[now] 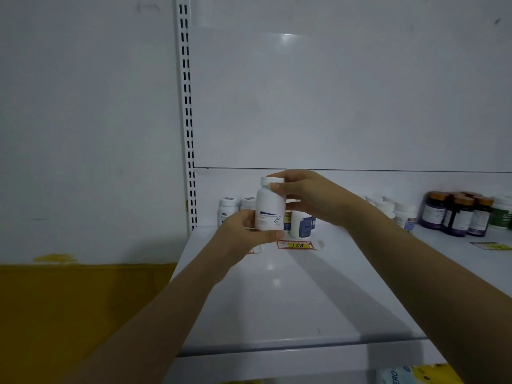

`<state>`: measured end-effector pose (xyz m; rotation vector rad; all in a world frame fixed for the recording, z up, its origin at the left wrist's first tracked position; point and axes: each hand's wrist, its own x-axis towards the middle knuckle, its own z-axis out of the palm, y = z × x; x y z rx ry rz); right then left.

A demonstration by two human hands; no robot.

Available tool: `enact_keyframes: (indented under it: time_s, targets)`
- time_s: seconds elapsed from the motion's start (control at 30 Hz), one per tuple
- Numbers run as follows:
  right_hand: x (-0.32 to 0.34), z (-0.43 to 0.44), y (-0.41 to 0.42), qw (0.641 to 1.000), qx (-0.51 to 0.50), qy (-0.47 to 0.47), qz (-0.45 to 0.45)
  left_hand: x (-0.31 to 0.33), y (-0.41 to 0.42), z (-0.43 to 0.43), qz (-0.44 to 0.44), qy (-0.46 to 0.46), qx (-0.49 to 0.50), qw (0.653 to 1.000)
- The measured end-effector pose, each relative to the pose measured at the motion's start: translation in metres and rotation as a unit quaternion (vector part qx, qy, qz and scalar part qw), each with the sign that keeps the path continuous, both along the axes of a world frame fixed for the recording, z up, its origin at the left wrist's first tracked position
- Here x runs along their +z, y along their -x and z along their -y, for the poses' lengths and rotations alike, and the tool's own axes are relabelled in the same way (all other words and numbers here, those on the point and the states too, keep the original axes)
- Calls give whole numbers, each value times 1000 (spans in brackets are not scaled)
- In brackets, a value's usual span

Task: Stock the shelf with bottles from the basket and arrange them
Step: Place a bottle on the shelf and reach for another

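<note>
While the white bottle is off the shelf, head view, the only one: it is upright in the air over the back-left area. Left hand curls round its base. Right hand pinches the cap and shoulder. The two-hand hold is probably to face the label forward before setting it down. Small white bottles stand behind, and a blue-label bottle is beside them. A price tag lies flat below, likely marking the slot. Dark bottles are grouped far right. Basket not in view.
</note>
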<state>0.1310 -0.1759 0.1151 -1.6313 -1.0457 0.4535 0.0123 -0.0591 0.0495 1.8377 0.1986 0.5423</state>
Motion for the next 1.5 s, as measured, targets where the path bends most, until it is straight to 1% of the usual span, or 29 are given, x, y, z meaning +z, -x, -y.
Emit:
enact_keyframes:
  time_s: [0.13,0.2,0.27,0.37,0.47,0.5,0.53,0.6,0.67,0.7,0.73,0.8,0.83,0.87,0.97,1.0,1.07,1.27,1.5]
  targets:
    - [-5,2,-4,999,8,-9,-38,-3,1,-3,-7,-4,23,1000]
    - [-6,3,-5,999,15,-3,-40,-3,1,-5,-11,-15,31,999]
    - [-5,3,-3,1000,13,18,-21,-3,1,-5,-14,-38,33,999]
    - [2,-1,1,997,-12,60,42,1,2,-6,-21,-73,42,996]
    - [9,-3,1,994,-28,86,57,10,7,-10,-65,-135,34,988]
    - [11,-4,1,993,-36,96,59,12,10,-14,-94,-184,39,978]
    - [11,-5,1,991,-50,105,67,14,13,-17,-123,-248,55,959]
    - [10,-9,-1,981,-93,119,120,17,18,-27,-173,-376,97,905]
    - [7,-14,-3,963,-134,129,196,17,19,-36,-214,-458,132,853]
    - [5,-17,-4,953,-152,133,228,17,19,-39,-230,-473,144,838]
    - [3,-19,-4,944,-166,135,250,16,20,-41,-236,-475,149,835]
    - [-1,-23,-3,940,-182,129,256,15,23,-42,-241,-439,146,853]
    - [-3,-24,-2,941,-183,128,253,13,24,-43,-245,-429,148,857]
    - [-6,-25,-1,940,-183,130,256,10,25,-44,-255,-435,156,849]
    - [-14,-26,3,925,-186,159,292,-1,28,-45,-293,-495,183,797]
    - [-16,-26,5,919,-182,171,304,-3,29,-44,-298,-508,188,786]
    - [-20,-28,9,913,-171,191,319,-6,31,-41,-295,-521,194,777]
    - [-21,-39,21,911,-137,198,335,-6,36,-40,-297,-495,207,790]
    - [-8,-87,56,917,-72,152,361,-4,80,-58,-316,-462,249,790]
